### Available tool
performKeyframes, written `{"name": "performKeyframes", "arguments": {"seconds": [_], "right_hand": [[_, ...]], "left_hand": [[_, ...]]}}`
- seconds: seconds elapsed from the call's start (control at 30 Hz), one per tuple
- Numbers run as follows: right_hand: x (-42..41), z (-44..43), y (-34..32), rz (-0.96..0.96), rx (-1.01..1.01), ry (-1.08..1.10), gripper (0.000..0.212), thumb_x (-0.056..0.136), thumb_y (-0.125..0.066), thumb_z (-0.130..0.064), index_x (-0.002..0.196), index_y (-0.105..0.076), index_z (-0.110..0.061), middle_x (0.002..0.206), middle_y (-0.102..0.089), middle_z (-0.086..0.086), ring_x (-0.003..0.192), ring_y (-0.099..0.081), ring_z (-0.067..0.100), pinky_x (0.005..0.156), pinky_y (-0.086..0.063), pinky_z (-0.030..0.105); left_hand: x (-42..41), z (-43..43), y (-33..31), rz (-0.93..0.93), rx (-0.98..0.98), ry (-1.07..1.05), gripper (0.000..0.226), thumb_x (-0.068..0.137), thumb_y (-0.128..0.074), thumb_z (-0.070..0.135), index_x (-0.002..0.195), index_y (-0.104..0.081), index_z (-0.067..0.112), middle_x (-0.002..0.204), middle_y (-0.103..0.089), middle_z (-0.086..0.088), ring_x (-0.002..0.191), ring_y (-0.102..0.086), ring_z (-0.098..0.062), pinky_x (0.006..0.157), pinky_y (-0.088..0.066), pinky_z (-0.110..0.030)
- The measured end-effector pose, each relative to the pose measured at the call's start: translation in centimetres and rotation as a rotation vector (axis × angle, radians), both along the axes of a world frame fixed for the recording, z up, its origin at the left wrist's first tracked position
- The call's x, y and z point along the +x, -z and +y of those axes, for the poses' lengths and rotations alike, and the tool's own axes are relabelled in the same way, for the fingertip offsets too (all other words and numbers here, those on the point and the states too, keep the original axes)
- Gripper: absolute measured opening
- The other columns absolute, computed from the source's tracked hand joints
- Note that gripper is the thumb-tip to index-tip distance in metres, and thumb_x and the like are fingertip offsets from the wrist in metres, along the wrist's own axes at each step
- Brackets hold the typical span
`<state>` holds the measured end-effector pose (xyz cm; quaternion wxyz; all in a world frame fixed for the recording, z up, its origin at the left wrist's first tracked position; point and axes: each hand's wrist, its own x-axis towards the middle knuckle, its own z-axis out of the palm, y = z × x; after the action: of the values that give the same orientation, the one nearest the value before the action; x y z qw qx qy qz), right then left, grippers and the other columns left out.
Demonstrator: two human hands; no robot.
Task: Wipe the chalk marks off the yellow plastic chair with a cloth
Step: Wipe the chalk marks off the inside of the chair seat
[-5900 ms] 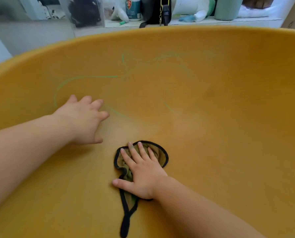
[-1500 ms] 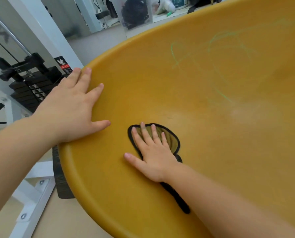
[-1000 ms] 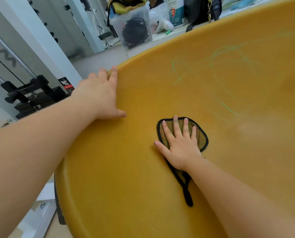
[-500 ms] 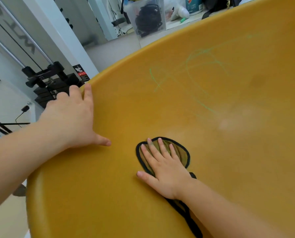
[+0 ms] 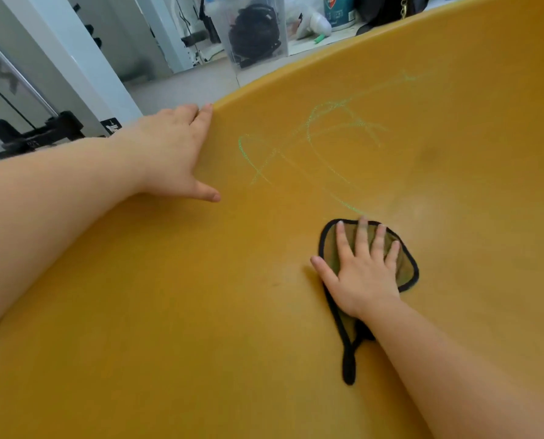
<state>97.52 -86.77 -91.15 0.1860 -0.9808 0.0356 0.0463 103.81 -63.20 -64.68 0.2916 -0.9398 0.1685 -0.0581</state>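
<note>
In the head view, a yellow chair (image 5: 201,312) fills most of the frame, and a small olive cloth (image 5: 405,267) with a black border is seen lying flat on its curved inner face. The cloth is pressed down by the right hand (image 5: 362,274), whose fingers are straight and spread on top of it; nothing is gripped. Up and to the left of the cloth, the left hand (image 5: 172,153) is laid open against the chair's rim, thumb spread on the inner face, apparently to steady the shell. Green chalk marks (image 5: 311,144) are drawn in loops and crossing lines just above the cloth, and the lowest stroke ends touching or nearly touching its top edge. A paler, smeared patch is seen just above and to the right of the cloth. The wiping step is judged to be in hand, with most of the drawing not yet removed. For the next move, the cloth would need to be pushed upward and leftward across the loops with firm flat pressure while the chair is braced. Far above the cloth, a clear box (image 5: 254,30) is seen on the floor.
</note>
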Motion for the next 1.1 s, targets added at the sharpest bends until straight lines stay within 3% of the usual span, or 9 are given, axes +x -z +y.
{"name": "performKeyframes", "arguments": {"seconds": [0.27,0.4,0.5,0.63,0.73,0.83,0.97,1.03,1.1], "right_hand": [[7.8,0.2,-2.7,-0.108,0.245,0.318,0.105,0.080,0.009,-0.089,0.159,0.024,-0.022,0.164,0.033,0.012,0.151,0.030,0.040,0.119,0.012,0.066],[6.5,6.9,-4.9,-0.229,0.223,-0.087,0.099,0.076,0.014,-0.087,0.153,0.033,-0.027,0.158,0.044,0.011,0.145,0.040,0.039,0.119,0.018,0.064],[1.7,10.8,-4.5,-0.260,0.162,-0.568,0.095,0.085,-0.003,-0.087,0.158,0.023,-0.032,0.160,0.042,0.002,0.144,0.045,0.030,0.120,0.018,0.059],[0.4,7.5,-2.0,-0.277,0.089,-0.780,0.084,0.094,-0.023,-0.082,0.160,0.010,-0.042,0.164,0.031,-0.009,0.149,0.038,0.020,0.121,0.021,0.048],[3.7,2.3,-0.1,-0.396,-0.072,-0.685,0.081,0.091,-0.015,-0.086,0.161,-0.001,-0.046,0.169,0.014,-0.005,0.155,0.020,0.028,0.122,0.012,0.050],[8.2,-4.1,-0.2,-0.408,-0.202,-0.381,0.079,0.088,-0.003,-0.087,0.155,0.015,-0.049,0.167,0.022,0.001,0.156,0.018,0.034,0.124,0.007,0.058],[10.9,-8.6,-1.4,-0.219,-0.008,0.211,0.089,0.084,0.006,-0.087,0.158,0.021,-0.039,0.164,0.033,0.007,0.153,0.026,0.035,0.122,0.013,0.062],[10.3,-6.6,-2.0,-0.153,0.098,0.277,0.095,0.083,0.008,-0.088,0.158,0.024,-0.032,0.164,0.034,0.011,0.152,0.028,0.038,0.121,0.011,0.063],[8.3,-3.2,-2.3,-0.125,0.127,0.152,0.096,0.083,0.008,-0.088,0.155,0.030,-0.030,0.161,0.039,0.012,0.149,0.033,0.040,0.121,0.012,0.063]], "left_hand": [[0.1,-0.6,-0.1,0.086,-0.393,-0.087,0.119,0.052,-0.034,0.068,0.157,-0.008,0.017,0.154,-0.025,-0.007,0.135,-0.032,-0.031,0.107,-0.036,-0.042],[0.0,-0.8,-0.2,0.104,-0.388,-0.111,0.113,0.059,-0.045,0.057,0.157,-0.006,0.017,0.151,-0.025,-0.007,0.132,-0.036,-0.027,0.104,-0.039,-0.042],[-0.2,-1.3,0.2,0.052,-0.235,-0.114,0.119,0.058,-0.045,0.064,0.156,0.000,0.014,0.148,-0.025,-0.011,0.128,-0.038,-0.032,0.102,-0.042,-0.044],[-0.1,-2.0,1.8,-0.083,-0.038,-0.118,0.123,0.059,-0.042,0.073,0.153,0.004,0.009,0.144,-0.026,-0.017,0.125,-0.039,-0.036,0.098,-0.042,-0.046],[0.1,-2.1,2.4,-0.130,-0.008,-0.131,0.127,0.061,-0.048,0.077,0.153,0.005,0.007,0.147,-0.023,-0.020,0.130,-0.035,-0.037,0.104,-0.039,-0.049],[0.1,-2.2,2.7,-0.149,-0.006,-0.133,0.130,0.061,-0.051,0.080,0.153,0.005,0.006,0.148,-0.021,-0.020,0.131,-0.033,-0.038,0.104,-0.037,-0.049],[0.0,-2.5,3.2,-0.171,0.038,-0.162,0.138,0.058,-0.054,0.086,0.152,0.007,0.005,0.148,-0.018,-0.022,0.130,-0.033,-0.040,0.103,-0.038,-0.051],[0.0,-2.8,3.5,-0.183,0.053,-0.175,0.143,0.055,-0.055,0.088,0.152,0.008,0.004,0.149,-0.017,-0.024,0.129,-0.033,-0.041,0.102,-0.038,-0.052],[0.2,-2.9,3.6,-0.201,0.057,-0.176,0.146,0.052,-0.055,0.091,0.152,0.008,0.004,0.149,-0.017,-0.025,0.129,-0.032,-0.043,0.102,-0.038,-0.054]]}}
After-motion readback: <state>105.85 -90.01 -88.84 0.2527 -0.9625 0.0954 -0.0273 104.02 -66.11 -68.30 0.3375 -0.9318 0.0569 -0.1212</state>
